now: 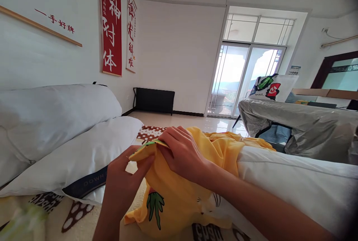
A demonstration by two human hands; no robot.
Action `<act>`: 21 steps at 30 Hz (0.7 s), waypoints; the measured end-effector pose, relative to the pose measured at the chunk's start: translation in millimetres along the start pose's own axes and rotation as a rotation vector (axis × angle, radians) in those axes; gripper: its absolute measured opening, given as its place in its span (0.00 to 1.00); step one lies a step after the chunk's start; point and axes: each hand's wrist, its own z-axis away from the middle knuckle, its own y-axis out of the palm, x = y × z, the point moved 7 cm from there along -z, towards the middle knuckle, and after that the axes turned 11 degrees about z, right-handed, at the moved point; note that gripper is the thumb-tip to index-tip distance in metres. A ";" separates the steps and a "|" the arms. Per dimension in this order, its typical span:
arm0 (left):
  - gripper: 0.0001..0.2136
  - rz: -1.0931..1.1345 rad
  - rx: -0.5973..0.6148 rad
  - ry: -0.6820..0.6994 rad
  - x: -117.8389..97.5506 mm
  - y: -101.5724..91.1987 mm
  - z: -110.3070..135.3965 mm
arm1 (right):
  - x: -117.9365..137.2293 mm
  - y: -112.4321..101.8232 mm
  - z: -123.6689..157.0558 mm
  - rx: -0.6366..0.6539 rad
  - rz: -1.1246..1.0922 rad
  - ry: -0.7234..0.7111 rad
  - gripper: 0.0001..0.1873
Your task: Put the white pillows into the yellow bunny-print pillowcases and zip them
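Left hand (123,185) closed, thumb and fingers pinching corner of yellow cover (173,203) from below. Right hand (183,155) clamped on same corner from above, fingers curled over green-trimmed edge. Yellow cover lies on sheet (78,215), bunched over near end of white pillow (293,185); rest of that pillow bare, running right. Spare pillows (56,129) stacked left, apart from hands.

Judgement: keep both pinches firm on corner, fabric square to pillow end, no twist in seam. Work bunching out evenly, not one side first.

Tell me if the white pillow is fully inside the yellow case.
Partly in: yellow printed fabric case is bunched over one end; the white pillow lies bare beyond it.
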 end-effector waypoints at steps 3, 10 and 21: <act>0.08 -0.032 -0.049 0.033 -6.0 1.3 2.2 | 6.4 -1.1 1.6 -0.003 0.040 -0.035 0.10; 0.10 0.158 -0.069 -0.106 -7.7 13.8 5.6 | 12.7 -0.4 2.9 -0.004 0.097 -0.068 0.11; 0.13 0.137 -0.186 -0.145 22.1 -2.5 -7.4 | -38.1 4.1 -6.2 0.549 -0.074 0.013 0.17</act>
